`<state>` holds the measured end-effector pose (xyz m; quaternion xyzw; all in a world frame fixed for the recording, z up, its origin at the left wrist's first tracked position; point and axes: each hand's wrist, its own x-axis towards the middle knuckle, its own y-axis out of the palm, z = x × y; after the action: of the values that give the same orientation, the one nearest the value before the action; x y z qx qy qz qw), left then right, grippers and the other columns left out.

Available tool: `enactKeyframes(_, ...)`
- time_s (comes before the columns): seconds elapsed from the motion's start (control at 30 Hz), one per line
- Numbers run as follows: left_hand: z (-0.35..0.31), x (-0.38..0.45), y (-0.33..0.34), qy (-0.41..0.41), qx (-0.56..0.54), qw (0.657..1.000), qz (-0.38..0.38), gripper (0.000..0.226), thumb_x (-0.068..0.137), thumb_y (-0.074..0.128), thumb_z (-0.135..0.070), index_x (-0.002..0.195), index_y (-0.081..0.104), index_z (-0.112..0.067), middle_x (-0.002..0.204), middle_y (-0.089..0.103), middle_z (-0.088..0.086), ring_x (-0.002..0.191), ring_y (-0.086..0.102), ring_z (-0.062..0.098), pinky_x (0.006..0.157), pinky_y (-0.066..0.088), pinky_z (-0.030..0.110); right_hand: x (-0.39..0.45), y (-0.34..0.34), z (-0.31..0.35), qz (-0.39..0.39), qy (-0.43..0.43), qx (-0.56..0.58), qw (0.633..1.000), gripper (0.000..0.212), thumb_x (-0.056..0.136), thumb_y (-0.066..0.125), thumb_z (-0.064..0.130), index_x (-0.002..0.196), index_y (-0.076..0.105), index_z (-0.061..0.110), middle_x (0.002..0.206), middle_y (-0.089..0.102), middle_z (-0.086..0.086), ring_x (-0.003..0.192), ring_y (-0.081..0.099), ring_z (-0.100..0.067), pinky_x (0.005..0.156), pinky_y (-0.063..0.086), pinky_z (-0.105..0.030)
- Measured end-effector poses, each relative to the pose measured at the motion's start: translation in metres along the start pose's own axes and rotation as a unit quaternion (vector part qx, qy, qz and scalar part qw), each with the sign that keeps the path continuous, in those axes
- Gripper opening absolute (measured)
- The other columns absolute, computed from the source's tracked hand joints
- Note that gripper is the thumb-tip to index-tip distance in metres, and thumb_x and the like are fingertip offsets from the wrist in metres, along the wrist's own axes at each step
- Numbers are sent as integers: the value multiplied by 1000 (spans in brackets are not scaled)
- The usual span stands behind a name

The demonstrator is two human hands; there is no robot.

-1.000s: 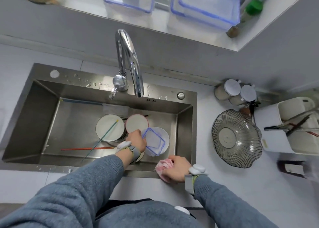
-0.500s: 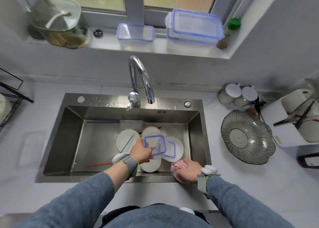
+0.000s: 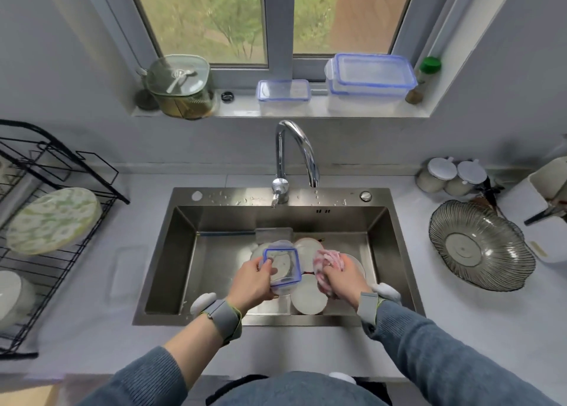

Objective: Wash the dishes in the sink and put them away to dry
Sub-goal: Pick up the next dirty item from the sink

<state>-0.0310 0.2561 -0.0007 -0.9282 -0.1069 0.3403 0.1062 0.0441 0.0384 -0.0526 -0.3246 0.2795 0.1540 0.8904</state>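
My left hand (image 3: 253, 283) grips a small clear plastic container with a blue rim (image 3: 283, 267), held above the steel sink (image 3: 171, 252). My right hand (image 3: 340, 278) holds a pink cloth (image 3: 326, 261) just to the right of that container. Under both hands several white plates (image 3: 308, 295) lie on the sink floor. The chrome tap (image 3: 294, 157) stands behind the basin, and no water runs from it.
A black wire drying rack (image 3: 61, 221) at the left holds a green-patterned plate (image 3: 52, 221) and a white bowl (image 3: 12, 295). A ribbed glass bowl (image 3: 481, 246), lidded jars (image 3: 451, 177) and a white utensil holder (image 3: 546, 197) stand at the right. Clear containers (image 3: 369, 80) sit on the windowsill.
My left hand has lifted the blue-rimmed container off the plates. My right hand has carried the pink cloth from the sink's front edge over the basin, next to the container. The view tilted upward.
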Motion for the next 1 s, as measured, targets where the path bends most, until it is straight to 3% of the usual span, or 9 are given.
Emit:
enactKeyframes(0.17,-11,-21,-3,15,-31,999,31,27,108,46,-33,122,62,-16,117,71,7,90,77,28,75,65,45,-63,23,73,-29,-71,20,997,27,99,53,21,124,63,16,116,70,-8,105,63,-30,89,47,-35)
enactKeyframes(0.3,-12,-24,-17,44,-30,999,1,33,97,53,-42,96,73,-16,93,77,10,80,77,30,75,63,55,-94,55,97,-4,-120,46,992,34,97,55,15,126,66,28,113,72,1,106,65,-22,90,51,-31)
enactKeyframes(0.4,-15,-28,-30,45,-58,997,3,36,103,54,-39,88,74,-14,80,77,6,70,74,23,77,63,53,-108,60,107,2,-167,40,985,45,92,58,11,130,67,34,107,71,10,102,65,-13,93,54,-31)
enactKeyframes(0.47,-18,-33,-39,55,-59,997,3,32,107,51,-31,90,74,-16,84,78,7,74,76,25,78,63,54,-106,56,106,-9,-208,1,978,59,83,55,10,135,66,34,123,72,8,122,61,-13,105,51,-33)
enactKeyframes(0.57,-25,-39,-48,80,-46,995,-23,25,107,48,-24,98,71,-18,91,78,8,75,77,27,68,64,47,-90,45,97,-21,-269,-78,960,78,72,47,7,144,58,35,149,55,14,150,34,-11,122,35,-32)
enactKeyframes(0.67,-33,-49,-52,93,-34,995,-24,22,108,48,-24,102,68,-20,98,77,4,70,76,20,59,61,32,-79,39,93,-63,-216,-57,973,75,79,52,-3,143,60,34,146,60,10,144,45,-16,115,40,-26)
enactKeyframes(0.77,-37,-49,-51,79,-54,995,-15,24,108,49,-25,101,70,-14,99,77,9,74,76,27,68,64,40,-79,47,104,-69,-173,-12,983,67,82,55,1,137,64,39,123,74,1,115,66,-24,94,53,-28)
enactKeyframes(0.87,-43,-43,-53,40,-108,993,4,27,107,50,-22,99,70,-6,94,76,18,74,73,31,73,63,46,-89,60,121,-21,-214,15,976,67,82,54,0,137,65,37,123,70,15,112,64,-6,89,48,-8)
enactKeyframes(1.0,-48,-43,-63,40,-117,992,-2,26,108,50,-22,100,69,-8,93,76,19,69,74,28,66,63,39,-78,56,124,-27,-267,-26,963,73,79,53,0,142,61,37,141,62,16,132,52,-2,110,42,-17)
